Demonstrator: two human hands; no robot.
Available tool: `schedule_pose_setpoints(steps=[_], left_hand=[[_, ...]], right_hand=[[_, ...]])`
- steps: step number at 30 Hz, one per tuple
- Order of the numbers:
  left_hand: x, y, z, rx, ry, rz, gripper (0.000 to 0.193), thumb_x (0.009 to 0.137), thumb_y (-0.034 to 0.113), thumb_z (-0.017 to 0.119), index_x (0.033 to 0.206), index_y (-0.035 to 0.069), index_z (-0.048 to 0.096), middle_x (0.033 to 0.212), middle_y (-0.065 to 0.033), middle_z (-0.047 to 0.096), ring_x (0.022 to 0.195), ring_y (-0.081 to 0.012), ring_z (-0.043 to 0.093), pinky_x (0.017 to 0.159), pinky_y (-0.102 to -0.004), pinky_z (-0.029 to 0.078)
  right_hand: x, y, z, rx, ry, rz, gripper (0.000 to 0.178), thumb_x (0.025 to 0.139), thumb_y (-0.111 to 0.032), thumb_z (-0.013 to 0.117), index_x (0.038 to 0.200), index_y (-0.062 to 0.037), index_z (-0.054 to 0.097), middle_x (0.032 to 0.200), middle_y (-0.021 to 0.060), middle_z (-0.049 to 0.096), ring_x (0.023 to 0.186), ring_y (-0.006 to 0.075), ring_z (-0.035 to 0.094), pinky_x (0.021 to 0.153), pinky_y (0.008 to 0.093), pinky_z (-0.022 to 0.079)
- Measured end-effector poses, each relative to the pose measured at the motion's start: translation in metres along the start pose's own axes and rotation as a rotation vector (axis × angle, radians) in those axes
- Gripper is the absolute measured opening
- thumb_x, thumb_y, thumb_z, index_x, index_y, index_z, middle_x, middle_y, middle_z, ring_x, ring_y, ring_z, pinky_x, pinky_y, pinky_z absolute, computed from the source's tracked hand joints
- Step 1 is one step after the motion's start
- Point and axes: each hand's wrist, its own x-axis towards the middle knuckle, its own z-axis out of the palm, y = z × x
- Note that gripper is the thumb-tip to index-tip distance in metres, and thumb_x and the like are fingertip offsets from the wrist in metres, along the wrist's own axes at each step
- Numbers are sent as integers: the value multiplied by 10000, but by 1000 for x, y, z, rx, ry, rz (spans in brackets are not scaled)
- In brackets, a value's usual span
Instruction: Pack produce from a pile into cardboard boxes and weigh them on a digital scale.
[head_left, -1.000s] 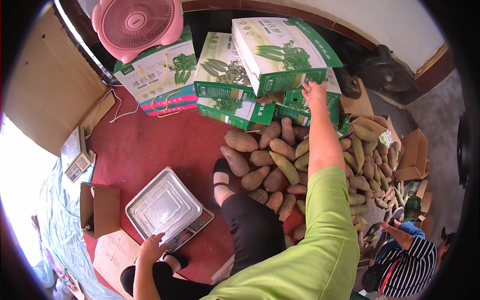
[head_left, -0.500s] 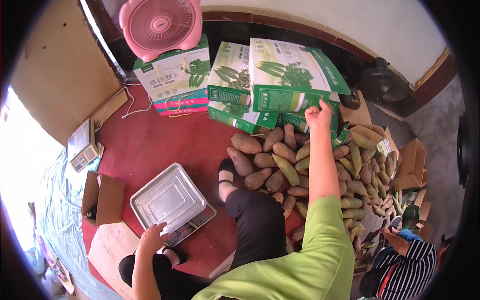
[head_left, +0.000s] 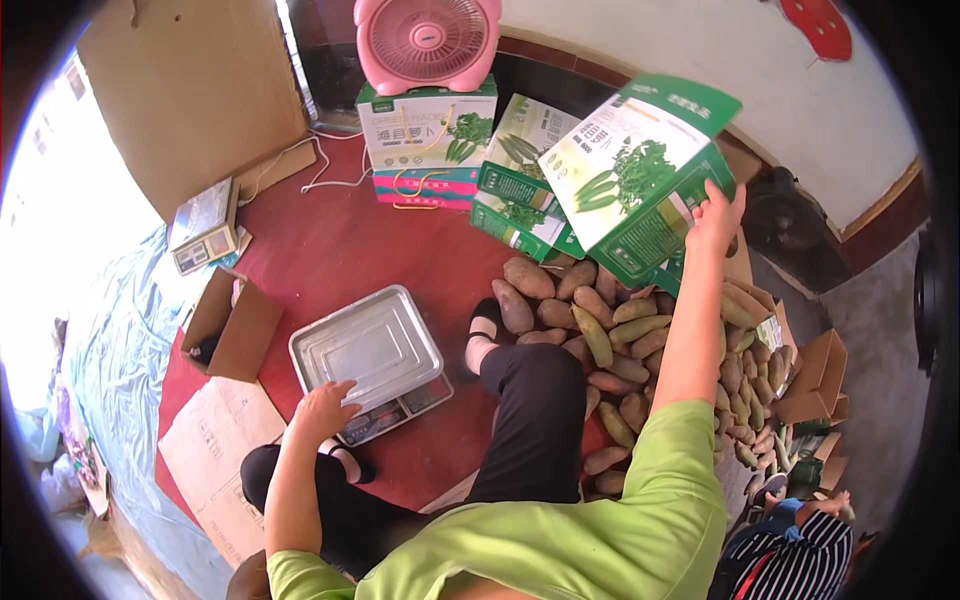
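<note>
My right hand [head_left: 715, 215] is closed on the lower right edge of a green and white carton [head_left: 640, 180] with radishes pictured on it. The carton is raised and tilted above a stack of similar cartons [head_left: 515, 215]. My left hand [head_left: 325, 408] has its fingers stretched out at the near edge of a shallow metal tray [head_left: 365, 340]; whether it touches the tray I cannot tell. Under the tray is a scale [head_left: 415, 400], its keypad partly showing. Below the raised carton lies a heap of brown and green, soil-covered radishes [head_left: 600, 345].
A pink fan [head_left: 428, 40] stands on a handled carton [head_left: 425, 135]. To the left are a second scale [head_left: 205, 225], a small brown box [head_left: 240, 330] and flat cardboard [head_left: 220, 450]. At the right are a black fan [head_left: 785, 215], open brown boxes [head_left: 815, 375] and another person [head_left: 800, 550] in stripes.
My right hand has lifted the top carton off the stack and tilted it, moving right. My left hand stays by the tray. The whole view has shifted.
</note>
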Motion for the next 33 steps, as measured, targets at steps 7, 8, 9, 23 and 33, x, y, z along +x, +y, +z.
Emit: schedule_pose_setpoints(steps=[7, 8, 9, 23, 33], left_hand=[[-9, -8, -10, -24, 33, -37, 431, 793, 304, 629, 1178, 123, 557, 1028, -164, 608, 976, -338, 578, 834, -424, 464], [-11, -10, -10, -25, 59, -20, 431, 794, 307, 628, 1177, 122, 558, 1027, -164, 608, 975, -338, 578, 834, -425, 463], [-13, -12, -9, -26, 83, -4, 430, 795, 309, 627, 1177, 121, 558, 1025, -165, 608, 974, -338, 577, 834, -426, 463], [-19, -16, -10, -70, 76, 11, 521, 756, 265, 675, 1232, 119, 519, 1109, -163, 569, 1051, -334, 533, 889, -416, 430], [-20, -21, 6, 7, -4, 27, 598, 743, 286, 662, 1286, 118, 476, 1283, -181, 483, 1204, -357, 421, 1010, -407, 333]], right_hand=[[-56, -11, 61, -77, -303, -127, 728, 687, 38, 572, 1343, 43, 257, 749, 29, 554, 697, 96, 494, 651, 212, 402], [-66, -11, 70, -71, -321, -117, 704, 687, 36, 570, 1326, 44, 276, 756, 30, 556, 696, 95, 491, 649, 210, 400], [-75, -9, 77, -65, -339, -106, 680, 687, 34, 567, 1309, 46, 296, 762, 31, 558, 696, 95, 487, 648, 208, 398], [-284, 90, 149, 193, -1015, 371, 498, 689, 27, 471, 1184, -34, 461, 813, 6, 545, 689, 90, 468, 613, 207, 368], [-280, 187, 124, -203, -1077, 562, 385, 768, 86, 428, 1127, 0, 536, 926, 83, 603, 808, 146, 560, 669, 256, 444]])
